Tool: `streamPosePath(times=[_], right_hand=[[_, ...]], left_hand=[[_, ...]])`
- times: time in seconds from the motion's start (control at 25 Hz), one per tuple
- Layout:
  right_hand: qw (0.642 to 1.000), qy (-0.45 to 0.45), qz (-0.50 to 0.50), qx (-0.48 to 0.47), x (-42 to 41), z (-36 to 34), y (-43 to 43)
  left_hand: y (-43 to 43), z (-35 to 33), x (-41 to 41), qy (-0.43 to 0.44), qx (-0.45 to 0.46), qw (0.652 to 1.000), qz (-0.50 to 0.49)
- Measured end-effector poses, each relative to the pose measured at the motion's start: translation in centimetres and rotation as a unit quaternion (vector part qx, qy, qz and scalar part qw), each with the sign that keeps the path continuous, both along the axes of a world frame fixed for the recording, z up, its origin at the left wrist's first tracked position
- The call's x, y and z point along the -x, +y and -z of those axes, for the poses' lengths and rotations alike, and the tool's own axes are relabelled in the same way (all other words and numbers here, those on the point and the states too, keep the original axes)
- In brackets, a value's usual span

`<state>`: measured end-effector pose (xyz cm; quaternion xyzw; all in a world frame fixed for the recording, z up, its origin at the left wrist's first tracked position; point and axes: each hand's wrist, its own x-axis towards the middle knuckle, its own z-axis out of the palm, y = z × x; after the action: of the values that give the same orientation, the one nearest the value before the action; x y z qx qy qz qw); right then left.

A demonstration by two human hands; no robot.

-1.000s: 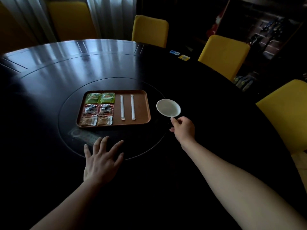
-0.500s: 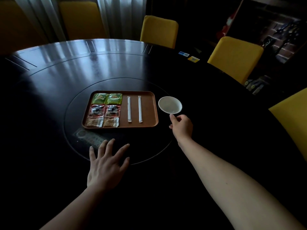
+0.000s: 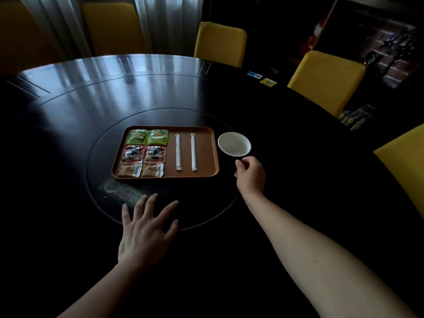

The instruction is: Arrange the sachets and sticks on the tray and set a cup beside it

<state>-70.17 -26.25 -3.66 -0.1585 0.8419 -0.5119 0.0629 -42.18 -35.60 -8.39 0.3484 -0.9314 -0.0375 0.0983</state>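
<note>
A brown tray [image 3: 207,154] is lying on the round inset panel of a dark, glossy table [image 3: 286,134]. On its left half six sachets are sitting in three rows of two: a green pair [image 3: 146,137] at the far edge, a red pair [image 3: 144,154] in the middle and a tan pair [image 3: 140,170] at the near edge, each touching or just beside its neighbour. On the tray's right half two white sticks [image 3: 185,151] are lying parallel, a little apart, running near to far. A white cup [image 3: 234,143] is standing upright on the table just beside the tray's right edge. The right hand [image 3: 250,176] is hovering just near of the cup, its fingers [image 3: 239,165] curling loosely inward with nothing between them; whether a fingertip is touching the cup cannot be told. The left hand [image 3: 144,230] is resting palm down on the table near of the tray, fingers spread wide and gripping nothing, beside a faint transparent strip [image 3: 119,191] that is glinting on the dark surface. Yellow chairs [image 3: 325,81] are standing around the far and right sides of the table.
</note>
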Motion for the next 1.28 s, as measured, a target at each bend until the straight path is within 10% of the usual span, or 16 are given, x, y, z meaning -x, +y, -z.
streamPosePath(times=[1.12, 1.28], right_hand=[[0.994, -0.105, 0.014, 0.019, -3.1, -1.0, 2.1], [0.99, -0.139, -0.011, -0.008, -9.0, -2.0, 7.6]], left_hand=[[-0.1, 0.1, 0.0, -0.011, -0.012, 1.0, -0.009], [-1.0, -1.7, 0.4, -0.047, -0.136, 0.99, -0.004]])
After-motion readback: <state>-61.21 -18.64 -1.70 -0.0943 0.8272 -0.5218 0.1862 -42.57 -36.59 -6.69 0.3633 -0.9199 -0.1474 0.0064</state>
